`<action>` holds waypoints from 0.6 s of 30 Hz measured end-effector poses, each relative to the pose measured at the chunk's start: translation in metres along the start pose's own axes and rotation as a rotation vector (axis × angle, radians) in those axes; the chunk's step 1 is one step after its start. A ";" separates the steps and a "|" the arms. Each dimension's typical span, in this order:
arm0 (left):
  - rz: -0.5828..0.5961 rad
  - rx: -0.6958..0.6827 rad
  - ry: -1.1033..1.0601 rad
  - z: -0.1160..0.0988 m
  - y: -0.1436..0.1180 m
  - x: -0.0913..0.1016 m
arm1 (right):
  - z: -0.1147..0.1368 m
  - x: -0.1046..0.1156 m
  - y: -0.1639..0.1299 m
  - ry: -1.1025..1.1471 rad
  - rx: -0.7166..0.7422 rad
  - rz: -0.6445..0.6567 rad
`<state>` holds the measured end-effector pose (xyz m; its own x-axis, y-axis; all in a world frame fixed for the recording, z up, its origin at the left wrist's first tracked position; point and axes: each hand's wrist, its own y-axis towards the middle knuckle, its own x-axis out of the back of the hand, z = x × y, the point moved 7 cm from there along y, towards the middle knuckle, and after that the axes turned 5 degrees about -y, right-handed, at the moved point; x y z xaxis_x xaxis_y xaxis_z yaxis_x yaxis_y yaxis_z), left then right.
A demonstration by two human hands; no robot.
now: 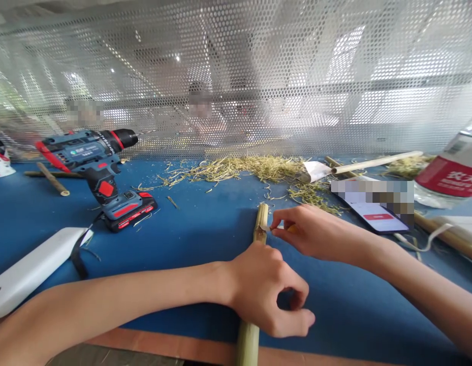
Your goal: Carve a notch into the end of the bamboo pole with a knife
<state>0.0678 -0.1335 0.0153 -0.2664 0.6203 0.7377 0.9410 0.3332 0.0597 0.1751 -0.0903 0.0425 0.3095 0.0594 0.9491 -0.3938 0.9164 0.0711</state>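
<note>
A greenish bamboo stick (pixel 248 345) lies lengthwise in front of me, its near end past the table's front edge. My left hand (pixel 264 290) is closed over it, with thumb and forefinger curled to the right and the other fingers hidden. Beyond that hand, near the stick's far end, is a brownish joint. My right hand (pixel 302 230) pinches a small knife (pixel 265 228) whose pale blade touches the stick at this joint. A bit of yellow, seemingly the handle, shows inside the right hand; the rest is covered by the fingers.
A cordless drill (pixel 102 168) stands at left, behind a white oblong case (pixel 37 269). Bamboo shavings (pixel 236 170) lie along the perforated metal screen (pixel 236 76). To the right are a lit phone (pixel 373 206) with a cable, more bamboo sticks (pixel 376 161) and a large bottle (pixel 452 165).
</note>
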 end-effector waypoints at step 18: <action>-0.025 -0.041 0.011 -0.002 0.000 0.001 | 0.000 0.002 -0.004 -0.229 0.032 -0.060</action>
<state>0.0677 -0.1344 0.0176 -0.2883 0.6040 0.7431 0.9418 0.3191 0.1060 0.1774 -0.0944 0.0446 0.1301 -0.0898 0.9874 -0.4091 0.9023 0.1359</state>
